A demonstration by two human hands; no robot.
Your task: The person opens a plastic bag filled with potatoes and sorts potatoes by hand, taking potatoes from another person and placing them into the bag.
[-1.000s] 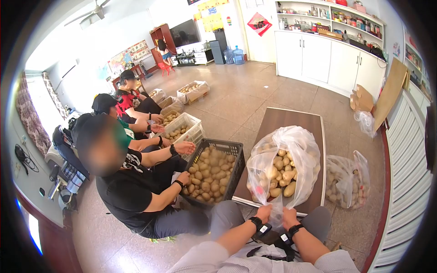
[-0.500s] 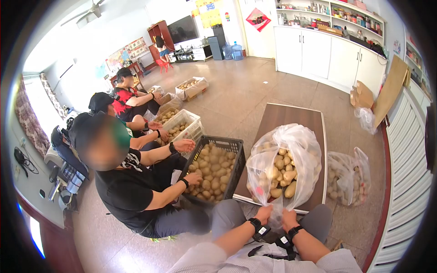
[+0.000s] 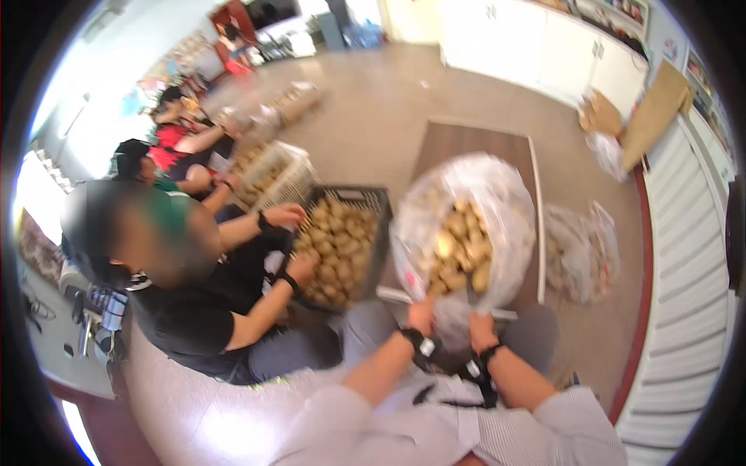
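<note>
A large clear plastic bag (image 3: 509,210) stands on a dark brown board (image 3: 474,140) before my knees, its mouth turned towards me. Potatoes (image 3: 464,245) show through the opening. My left hand (image 3: 422,317) is closed on the near rim of the bag at its left side. On the right side of that rim, my right hand (image 3: 482,332) is also closed round the gathered plastic. A slack fold of the bag hangs between both hands. Motion blur softens the fingers.
A black crate (image 3: 381,198) of potatoes stands left of the board, with a co-worker (image 3: 194,311) reaching into it. Beyond are a white crate (image 3: 299,175) and two more people. Another filled plastic bag (image 3: 583,256) lies on the floor to the right, near a white slatted panel (image 3: 684,248).
My view has tilted down and shifted, so the scene sits higher and further left. My hands have moved slightly apart, still on the bag's rim. The co-worker's hands have shifted over the black crate.
</note>
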